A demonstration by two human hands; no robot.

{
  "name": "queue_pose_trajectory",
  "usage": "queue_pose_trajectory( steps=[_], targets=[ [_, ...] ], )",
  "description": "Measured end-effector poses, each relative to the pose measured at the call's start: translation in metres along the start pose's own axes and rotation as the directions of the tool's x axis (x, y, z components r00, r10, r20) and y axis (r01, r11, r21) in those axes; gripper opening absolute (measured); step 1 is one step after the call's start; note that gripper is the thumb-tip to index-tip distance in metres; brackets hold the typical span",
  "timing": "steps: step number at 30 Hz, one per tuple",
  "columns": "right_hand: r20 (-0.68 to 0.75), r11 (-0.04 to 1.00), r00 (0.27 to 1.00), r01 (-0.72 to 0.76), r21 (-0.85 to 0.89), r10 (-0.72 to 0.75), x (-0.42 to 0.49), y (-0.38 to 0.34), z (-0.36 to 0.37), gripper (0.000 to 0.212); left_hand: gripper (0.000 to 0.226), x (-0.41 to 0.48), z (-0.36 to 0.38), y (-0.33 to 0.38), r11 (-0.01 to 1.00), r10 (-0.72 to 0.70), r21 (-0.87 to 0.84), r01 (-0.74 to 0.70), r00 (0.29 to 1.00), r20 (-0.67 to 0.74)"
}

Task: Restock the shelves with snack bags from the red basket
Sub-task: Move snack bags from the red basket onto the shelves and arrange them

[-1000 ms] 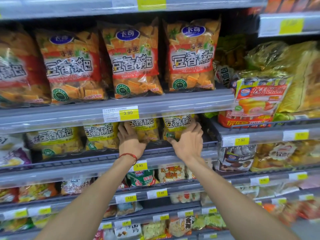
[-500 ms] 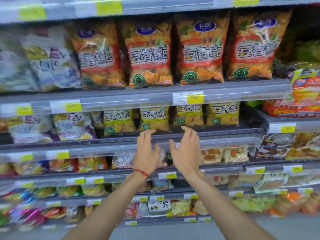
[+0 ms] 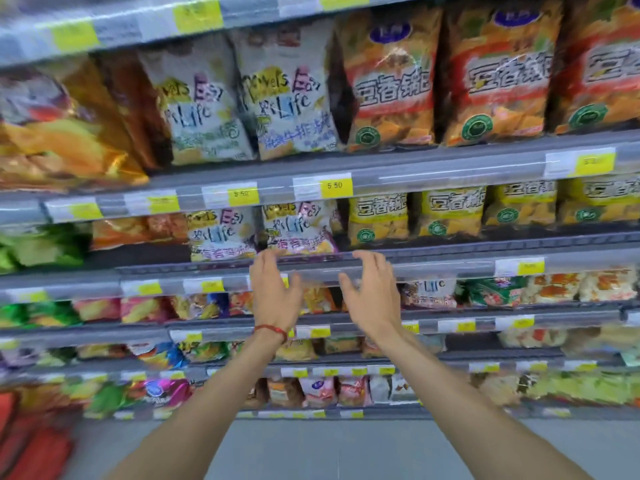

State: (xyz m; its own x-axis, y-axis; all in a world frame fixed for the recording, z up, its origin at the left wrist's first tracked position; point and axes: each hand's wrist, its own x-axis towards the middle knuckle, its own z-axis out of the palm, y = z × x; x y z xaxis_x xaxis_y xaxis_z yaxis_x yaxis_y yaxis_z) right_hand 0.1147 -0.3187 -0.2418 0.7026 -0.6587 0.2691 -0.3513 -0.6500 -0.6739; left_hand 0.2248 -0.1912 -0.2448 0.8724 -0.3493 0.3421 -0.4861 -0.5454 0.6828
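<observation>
Honestly, my left hand [image 3: 275,292] and right hand [image 3: 372,296] hovered spread and empty just before the grey metal shelf rail [image 3: 433,268], below the white, purple-lettered snack bags [image 3: 298,233]. With what looked like the red basket [image 3: 31,445] blurred low at my left, a hasty swing toward it could clip the rail or topple those bags.

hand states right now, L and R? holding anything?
Left hand: open, fingers relaxed, holding nothing.
Right hand: open, fingers loosely spread, holding nothing.
</observation>
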Motion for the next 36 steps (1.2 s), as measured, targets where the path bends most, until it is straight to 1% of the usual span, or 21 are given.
queue_pose_trajectory(
  steps=[1,3,7,10,12,14,15,16,17,19,20,22,23,24,25,26,27,30,32,34,36],
  targets=[
    [0.006,1.000,1.000,0.007,0.005,-0.008,0.005,-0.012,0.006,0.045,0.040,0.008,-0.009,-0.009,1.000,-0.002,0.000,0.002,0.999,-0.045],
    [0.006,0.999,1.000,0.019,0.031,-0.019,0.020,-0.031,0.017,0.050,0.042,0.026,-0.025,-0.025,0.999,-0.028,0.022,0.031,0.992,-0.123],
    [0.059,0.999,0.998,-0.032,0.022,0.031,0.046,-0.058,0.036,0.068,0.065,0.053,-0.049,-0.052,0.994,-0.110,0.000,0.112,0.969,-0.222],
    [0.097,0.997,0.992,-0.080,-0.025,0.082,0.059,-0.068,0.052,0.066,0.091,0.074,-0.058,-0.073,0.989,-0.144,-0.001,0.147,0.969,-0.202],
    [0.104,0.992,0.988,-0.108,-0.058,0.114,0.064,-0.073,0.064,0.065,0.106,0.086,-0.064,-0.084,0.981,-0.194,-0.008,0.195,0.969,-0.154],
    [0.060,0.990,0.990,-0.128,-0.066,0.131,0.070,-0.074,0.078,0.068,0.118,0.097,-0.066,-0.092,0.970,-0.242,-0.006,0.242,0.967,-0.083],
    [0.029,0.988,0.989,-0.141,-0.059,0.143,0.073,-0.075,0.083,0.075,0.121,0.102,-0.068,-0.096,0.965,-0.261,-0.016,0.260,0.964,-0.046],
    [-0.005,0.985,0.987,-0.161,-0.061,0.161,0.075,-0.076,0.088,0.085,0.121,0.107,-0.069,-0.100,0.964,-0.266,-0.034,0.265,0.964,-0.017],
    [-0.035,0.981,0.984,-0.178,-0.078,0.175,0.079,-0.077,0.093,0.095,0.115,0.112,-0.069,-0.103,0.964,-0.260,-0.047,0.260,0.966,0.002],
    [-0.053,0.962,0.977,-0.213,-0.168,0.207,0.088,-0.076,0.103,0.109,0.088,0.120,-0.070,-0.109,0.970,-0.241,-0.019,0.241,0.971,0.008],
    [-0.065,0.949,0.974,-0.227,-0.219,0.218,0.092,-0.072,0.109,0.114,0.083,0.122,-0.070,-0.114,0.974,-0.227,0.006,0.227,0.974,0.013],
    [-0.100,0.924,0.971,-0.237,-0.300,0.217,0.100,-0.062,0.119,0.131,0.089,0.126,-0.073,-0.120,0.981,-0.193,0.041,0.192,0.981,0.021],
    [-0.106,0.920,0.970,-0.239,-0.310,0.217,0.099,-0.061,0.119,0.134,0.096,0.127,-0.073,-0.122,0.984,-0.173,0.046,0.172,0.985,0.013],
    [-0.116,0.923,0.968,-0.247,-0.296,0.222,0.096,-0.067,0.114,0.128,0.101,0.128,-0.073,-0.124,0.987,-0.155,0.047,0.155,0.988,0.003],
    [-0.143,0.929,0.964,-0.256,-0.267,0.224,0.090,-0.075,0.109,0.115,0.100,0.128,-0.072,-0.125,0.989,-0.141,0.045,0.141,0.990,-0.004],
    [-0.167,0.939,0.960,-0.260,-0.225,0.226,0.085,-0.082,0.104,0.104,0.095,0.126,-0.071,-0.124,0.991,-0.129,0.036,0.129,0.992,-0.005],
    [-0.197,0.949,0.957,-0.251,-0.191,0.214,0.081,-0.086,0.102,0.099,0.086,0.124,-0.071,-0.122,0.993,-0.115,0.022,0.115,0.993,-0.012],
    [-0.249,0.949,0.948,-0.250,-0.192,0.199,0.076,-0.087,0.104,0.087,0.074,0.115,-0.070,-0.120,0.998,-0.068,0.003,0.068,0.997,-0.040],
    [-0.251,0.950,0.948,-0.246,-0.194,0.194,0.076,-0.087,0.106,0.088,0.074,0.114,-0.069,-0.120,0.998,-0.062,0.018,0.063,0.997,-0.044],
    [-0.269,0.946,0.942,-0.258,-0.195,0.201,0.079,-0.087,0.105,0.097,0.076,0.116,-0.066,-0.119,0.996,-0.077,0.041,0.077,0.997,-0.023],
    [-0.255,0.936,0.943,-0.272,-0.223,0.214,0.082,-0.085,0.107,0.105,0.084,0.119,-0.063,-0.119,0.995,-0.081,0.055,0.081,0.997,-0.011]
  ],
)
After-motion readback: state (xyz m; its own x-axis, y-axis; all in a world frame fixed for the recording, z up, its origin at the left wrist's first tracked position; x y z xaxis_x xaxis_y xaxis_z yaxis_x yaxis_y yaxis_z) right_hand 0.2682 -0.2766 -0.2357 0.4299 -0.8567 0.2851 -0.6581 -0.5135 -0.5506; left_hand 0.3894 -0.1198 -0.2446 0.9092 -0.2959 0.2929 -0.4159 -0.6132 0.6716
